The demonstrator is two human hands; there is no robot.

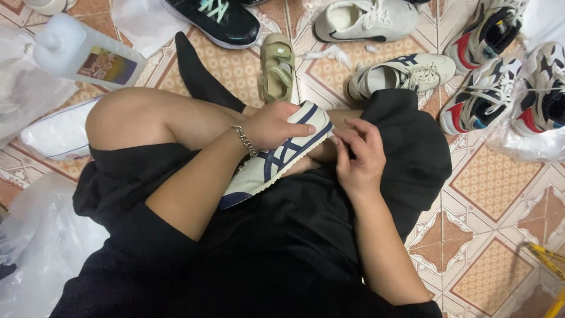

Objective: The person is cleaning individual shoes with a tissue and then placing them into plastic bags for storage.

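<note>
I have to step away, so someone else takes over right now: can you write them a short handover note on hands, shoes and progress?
Left hand: grips the cream sneaker with navy stripes from above, on the lap.
Right hand: fingertips at that sneaker's front end; whether it holds anything is hidden.
Matching sneaker lies on the tiled floor ahead, beside a green sandal. Clear plastic bottle lies far left.
Done: one shoe picked up and in hand.
Left: cannot tell how far the work on it has got; the other shoes lie untouched.

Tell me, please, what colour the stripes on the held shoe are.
Navy blue on the cream shoe, head view.
</note>
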